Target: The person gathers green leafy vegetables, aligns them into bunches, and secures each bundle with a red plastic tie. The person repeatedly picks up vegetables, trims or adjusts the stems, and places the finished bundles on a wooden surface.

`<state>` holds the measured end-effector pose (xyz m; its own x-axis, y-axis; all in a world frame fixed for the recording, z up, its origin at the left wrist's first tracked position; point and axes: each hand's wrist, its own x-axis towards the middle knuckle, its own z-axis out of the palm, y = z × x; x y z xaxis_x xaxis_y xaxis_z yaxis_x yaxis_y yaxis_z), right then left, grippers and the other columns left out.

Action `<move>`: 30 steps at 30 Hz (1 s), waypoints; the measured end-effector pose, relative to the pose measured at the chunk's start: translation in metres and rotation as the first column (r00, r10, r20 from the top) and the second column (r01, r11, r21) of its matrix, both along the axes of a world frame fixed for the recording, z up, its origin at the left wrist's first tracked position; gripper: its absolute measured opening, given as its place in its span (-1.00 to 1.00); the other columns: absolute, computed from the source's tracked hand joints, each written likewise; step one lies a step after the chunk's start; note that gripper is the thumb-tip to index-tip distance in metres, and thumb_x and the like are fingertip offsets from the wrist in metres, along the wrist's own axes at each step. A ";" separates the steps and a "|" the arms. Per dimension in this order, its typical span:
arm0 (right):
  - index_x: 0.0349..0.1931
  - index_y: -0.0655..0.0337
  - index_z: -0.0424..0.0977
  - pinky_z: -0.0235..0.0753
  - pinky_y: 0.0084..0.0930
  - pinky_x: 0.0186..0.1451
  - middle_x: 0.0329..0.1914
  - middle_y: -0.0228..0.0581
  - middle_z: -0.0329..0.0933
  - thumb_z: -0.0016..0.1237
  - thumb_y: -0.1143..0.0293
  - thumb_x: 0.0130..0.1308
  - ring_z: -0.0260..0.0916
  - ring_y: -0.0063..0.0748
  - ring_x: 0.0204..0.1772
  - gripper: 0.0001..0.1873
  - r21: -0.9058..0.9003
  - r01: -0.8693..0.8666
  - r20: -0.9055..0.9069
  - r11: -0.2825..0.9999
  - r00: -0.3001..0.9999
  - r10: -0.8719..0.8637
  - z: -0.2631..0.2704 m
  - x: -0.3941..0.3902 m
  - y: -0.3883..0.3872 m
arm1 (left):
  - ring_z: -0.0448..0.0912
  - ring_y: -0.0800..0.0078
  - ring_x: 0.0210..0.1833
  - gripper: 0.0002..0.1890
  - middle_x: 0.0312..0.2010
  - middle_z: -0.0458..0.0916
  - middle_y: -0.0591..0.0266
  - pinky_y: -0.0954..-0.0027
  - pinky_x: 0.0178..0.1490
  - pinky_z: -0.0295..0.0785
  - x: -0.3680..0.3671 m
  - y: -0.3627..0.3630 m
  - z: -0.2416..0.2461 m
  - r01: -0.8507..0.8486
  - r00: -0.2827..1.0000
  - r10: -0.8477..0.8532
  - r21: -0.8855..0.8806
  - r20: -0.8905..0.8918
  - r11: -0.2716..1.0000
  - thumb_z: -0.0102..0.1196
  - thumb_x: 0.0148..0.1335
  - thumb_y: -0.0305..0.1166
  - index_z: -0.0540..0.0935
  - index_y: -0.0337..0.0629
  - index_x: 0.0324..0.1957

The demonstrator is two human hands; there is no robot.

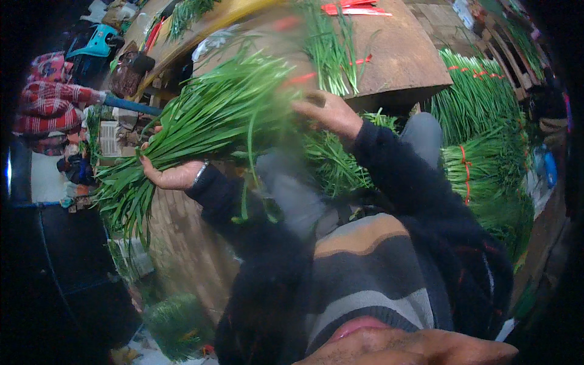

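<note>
A large bunch of long green leaves, probably garlic chives (214, 107), rests in my left hand (171, 175), which wraps around it near the leaf tips. The pale stem ends point up and to the right. My right hand (331, 112) is beside those stem ends, its fingers bent; blur hides whether they pinch any stems. A few loose leaves hang below the bunch. Ahead, a smaller group of stems (326, 59) lies on the brown board table (388, 50), with red ties (358, 7) at its far side.
Chives bundled with red ties (474, 100) are stacked at the right, another tied bundle (483, 169) nearer me. Loose greens (337, 159) lie by my legs. A blurred yellow bar (200, 29) crosses ahead. Another person's plaid sleeve (59, 102) is at far left. More greens (175, 324) lie at lower left.
</note>
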<state>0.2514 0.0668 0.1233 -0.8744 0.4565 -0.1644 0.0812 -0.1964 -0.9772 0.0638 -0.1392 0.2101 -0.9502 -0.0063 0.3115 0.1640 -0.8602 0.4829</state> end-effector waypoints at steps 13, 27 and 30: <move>-0.06 0.15 0.45 0.36 -0.40 -0.03 -0.15 -0.42 0.51 0.17 0.14 0.13 0.40 -0.51 -0.10 -0.57 -0.458 -0.183 -0.012 0.870 0.980 0.200 0.003 0.027 0.013 | 0.54 0.06 -0.06 -0.69 -0.21 0.60 0.05 -0.03 0.09 0.43 0.003 0.030 -0.024 0.057 0.991 -0.049 -0.061 0.121 0.996 0.13 0.01 -0.23 0.59 -0.19 -0.23; -0.07 0.13 0.43 0.39 -0.52 -0.29 -0.26 -0.40 0.49 0.14 0.37 0.10 0.39 -0.50 -0.27 -0.64 -0.484 -0.149 -0.113 0.862 0.988 0.107 -0.049 0.029 0.014 | 0.51 0.20 -0.11 -0.63 -0.22 0.55 0.05 0.15 0.04 0.43 0.022 0.053 -0.033 0.142 0.988 -0.134 -0.115 0.073 0.983 0.01 0.12 -0.14 0.54 -0.28 -0.21; -0.08 0.17 0.46 0.40 -0.60 -0.36 -0.30 -0.36 0.51 0.15 0.38 0.08 0.41 -0.57 -0.35 -0.64 -0.541 -0.035 0.008 0.840 0.999 0.047 -0.054 0.029 0.016 | 0.51 0.19 -0.09 -0.63 -0.21 0.55 0.06 0.12 0.05 0.41 0.023 0.053 -0.034 0.167 0.985 -0.159 -0.123 0.068 0.978 0.01 0.12 -0.15 0.54 -0.27 -0.19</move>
